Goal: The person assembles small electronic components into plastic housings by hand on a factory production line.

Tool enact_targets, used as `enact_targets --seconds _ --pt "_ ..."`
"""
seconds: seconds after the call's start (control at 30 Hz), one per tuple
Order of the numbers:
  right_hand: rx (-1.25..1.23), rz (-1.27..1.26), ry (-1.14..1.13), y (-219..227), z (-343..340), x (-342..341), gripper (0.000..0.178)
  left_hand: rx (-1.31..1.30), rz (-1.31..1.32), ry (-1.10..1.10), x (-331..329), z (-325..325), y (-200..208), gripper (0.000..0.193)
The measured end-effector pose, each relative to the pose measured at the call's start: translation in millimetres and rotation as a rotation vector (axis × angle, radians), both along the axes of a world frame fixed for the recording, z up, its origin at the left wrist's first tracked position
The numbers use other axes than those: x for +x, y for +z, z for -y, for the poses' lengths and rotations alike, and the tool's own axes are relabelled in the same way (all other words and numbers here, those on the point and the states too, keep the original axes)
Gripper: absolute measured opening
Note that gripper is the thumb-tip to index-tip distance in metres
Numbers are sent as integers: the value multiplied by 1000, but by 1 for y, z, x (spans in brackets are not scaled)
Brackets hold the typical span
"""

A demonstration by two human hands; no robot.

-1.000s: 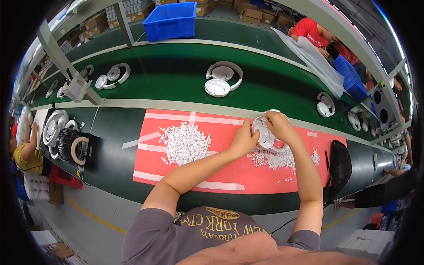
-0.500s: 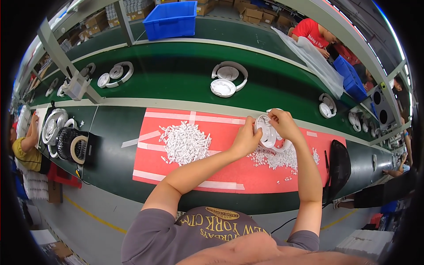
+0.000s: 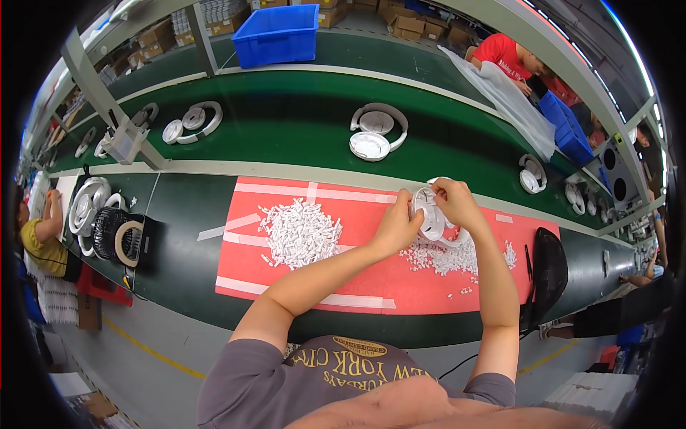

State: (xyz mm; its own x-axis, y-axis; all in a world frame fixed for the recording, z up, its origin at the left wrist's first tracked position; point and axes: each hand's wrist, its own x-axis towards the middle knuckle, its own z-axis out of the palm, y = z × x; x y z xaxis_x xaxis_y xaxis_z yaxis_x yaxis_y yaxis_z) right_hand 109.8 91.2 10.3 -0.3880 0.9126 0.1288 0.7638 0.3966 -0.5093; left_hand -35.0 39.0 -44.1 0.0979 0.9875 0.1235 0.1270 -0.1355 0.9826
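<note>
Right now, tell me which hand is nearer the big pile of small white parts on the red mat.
Left. The left hand is just right of the pile; the right hand is farther right.

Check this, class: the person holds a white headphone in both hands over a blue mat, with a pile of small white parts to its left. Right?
Not quite. The head view shows the mat is red, not blue. Both the left hand and right hand do hold the white headphone, with the pile to its left.

A factory assembly line: a long green conveyor belt [image 3: 286,121] carries white headphones [image 3: 375,132], workers sit along it, and blue bins [image 3: 277,32] and cardboard boxes [image 3: 400,25] stand behind.
</note>
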Motion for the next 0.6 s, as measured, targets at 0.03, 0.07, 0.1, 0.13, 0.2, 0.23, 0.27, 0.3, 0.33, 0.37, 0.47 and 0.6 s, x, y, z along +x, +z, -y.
enact_targets --seconds 0.03,0.07,0.1,0.13,0.2,0.23,0.27,0.3,0.33,0.37,0.47,0.6 --pt "18 6 4 -1 -2 1 11 18 -24 5 -1 -1 -1 24" --pt "37 13 8 -2 -4 1 11 18 -25 4 -1 -3 -2 24" --pt "37 12 8 -1 -4 1 11 2 -42 1 -1 -5 -3 23" --pt "33 13 17 -1 -5 0 11 -14 -60 -3 -1 -6 -3 23" --pt "30 13 27 1 -6 -1 11 -25 -37 -20 -3 -7 -2 23" --pt "21 24 26 2 -6 -2 11 -36 -14 -37 -4 -7 -1 22" --pt "12 35 25 3 -6 -3 11 -36 -15 -37 -4 -6 -1 22" --pt "12 35 24 5 -6 -4 11 -28 -28 -41 -5 -6 0 22" --pt "-2 64 38 8 -6 -4 11 -20 -42 -45 -5 -6 1 22" --pt "-17 94 53 10 -6 -4 12 -20 -43 -46 -6 -6 0 22" --pt "-50 121 114 17 -8 -3 13 -14 -14 -59 -8 -6 -1 21" --pt "-11 126 159 15 -10 4 13 -45 -9 -85 -4 -9 -1 20"
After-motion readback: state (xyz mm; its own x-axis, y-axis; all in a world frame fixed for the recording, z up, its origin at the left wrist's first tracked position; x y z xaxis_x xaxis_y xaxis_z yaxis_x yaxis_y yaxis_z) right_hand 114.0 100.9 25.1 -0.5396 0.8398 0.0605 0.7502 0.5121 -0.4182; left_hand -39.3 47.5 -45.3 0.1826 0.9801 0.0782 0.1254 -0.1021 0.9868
